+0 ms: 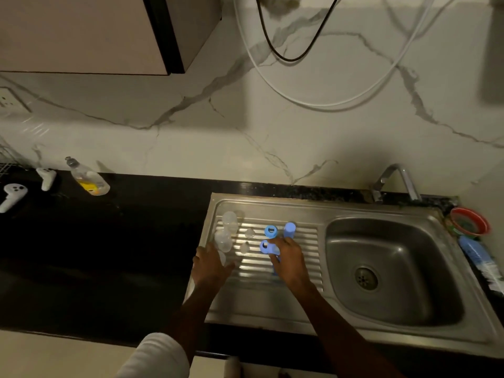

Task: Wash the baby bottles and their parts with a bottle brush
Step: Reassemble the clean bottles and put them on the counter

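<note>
You're at the sink (409,211), both hands down on its ribbed drainboard (305,241), so this looks like the gathering step: parts laid out, nothing under water yet. Your right hand (289,257) is on the near blue collar (264,247), fingers curled over it in what reads as a grip, though the hand hides the contact itself. Just beyond it on the drainboard stands a second blue collar (270,231), and beside that, on the basin side, a blue cap (289,230).

Your left hand (211,261) sits at the drainboard's edge farthest from the basin, fingers bent loosely next to a clear bottle (223,240); touching or merely beside it, I cannot tell. Another clear bottle (229,219) stands behind that one, and two small clear teats (249,233) lie between the bottles and the collars.

The bottle brush (480,261) lies on the table on the far side of the basin from your hands, below a red bowl (469,221). The tap (395,178) stands behind the basin, no stream visible. The soap bottle (88,178) lies well away from the sink on the drainboard side.

My read for the next move: carry that collar over the basin, then reach across for brush and water. You'll need soap too.

Writing: the soap's yellow label is too blurred to read; nothing else shows lettering.
</note>
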`<state>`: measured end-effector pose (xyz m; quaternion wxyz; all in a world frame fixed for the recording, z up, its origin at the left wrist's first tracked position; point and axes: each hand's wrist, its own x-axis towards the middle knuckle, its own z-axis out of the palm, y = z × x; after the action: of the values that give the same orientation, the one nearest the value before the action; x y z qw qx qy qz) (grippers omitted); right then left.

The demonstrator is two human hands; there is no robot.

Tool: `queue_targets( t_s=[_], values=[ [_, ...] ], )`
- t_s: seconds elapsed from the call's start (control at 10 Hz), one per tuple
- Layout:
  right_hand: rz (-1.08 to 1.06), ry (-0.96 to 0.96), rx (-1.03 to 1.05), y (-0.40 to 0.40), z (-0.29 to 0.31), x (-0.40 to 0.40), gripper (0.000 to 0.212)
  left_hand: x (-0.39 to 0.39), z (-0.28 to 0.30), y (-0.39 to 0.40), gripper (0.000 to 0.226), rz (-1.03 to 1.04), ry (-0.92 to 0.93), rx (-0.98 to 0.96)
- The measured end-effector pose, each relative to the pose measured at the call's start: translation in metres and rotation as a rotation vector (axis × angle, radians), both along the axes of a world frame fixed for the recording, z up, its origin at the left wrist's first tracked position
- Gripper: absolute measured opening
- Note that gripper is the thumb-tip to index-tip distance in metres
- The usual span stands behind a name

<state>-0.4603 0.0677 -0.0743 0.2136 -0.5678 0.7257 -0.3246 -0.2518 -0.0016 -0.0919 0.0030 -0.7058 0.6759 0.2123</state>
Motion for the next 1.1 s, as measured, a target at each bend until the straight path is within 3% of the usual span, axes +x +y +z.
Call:
queue_targets(
  t_s=[0.1,0.3,0.4,0.5,0.6,0.7,0.8,0.9,1.0,1.1],
  values=[
    [-0.018,-0.056,-0.014,0.002,-0.003,-0.002,0.021,0.009,-0.001,-0.003,0.071,-0.076,-0.045,-0.020],
    [-0.093,-0.086,0.106,-0.004,0.003,-0.023,0.017,0.011,0.036,-0.024,0.062,-0.207,0.048,0.222],
    [-0.159,-0.322,-0.047,-0.021,0.041,-0.035,0.029,-0.004,0.089,-0.048,0.051,-0.329,0.364,0.246],
    [-0.195,-1.094,-0.369,-0.037,0.094,-0.044,0.029,-0.029,0.133,-0.056,0.047,-0.100,1.280,0.315],
    [-0.144,-1.500,-0.407,-0.035,0.098,-0.058,0.021,-0.040,0.124,-0.060,0.048,0.036,1.432,0.221],
    [-0.034,-0.362,0.167,-0.014,0.051,-0.069,0.016,-0.033,0.097,-0.061,0.045,-0.526,0.255,-0.066],
    [-0.010,0.133,0.326,0.000,0.015,-0.074,0.027,-0.036,0.085,-0.059,0.055,-0.570,0.151,-0.131],
    [-0.062,-0.112,0.075,-0.016,0.054,-0.080,0.030,-0.045,0.105,-0.074,0.049,-0.486,0.426,-0.227],
    [-0.085,-0.994,-0.237,-0.037,0.110,-0.088,0.030,-0.048,0.143,-0.084,0.050,-0.145,1.137,0.035],
    [0.080,-1.709,-0.479,-0.038,0.132,-0.091,0.038,-0.055,0.155,-0.084,0.061,0.170,1.696,0.280]
  ],
)
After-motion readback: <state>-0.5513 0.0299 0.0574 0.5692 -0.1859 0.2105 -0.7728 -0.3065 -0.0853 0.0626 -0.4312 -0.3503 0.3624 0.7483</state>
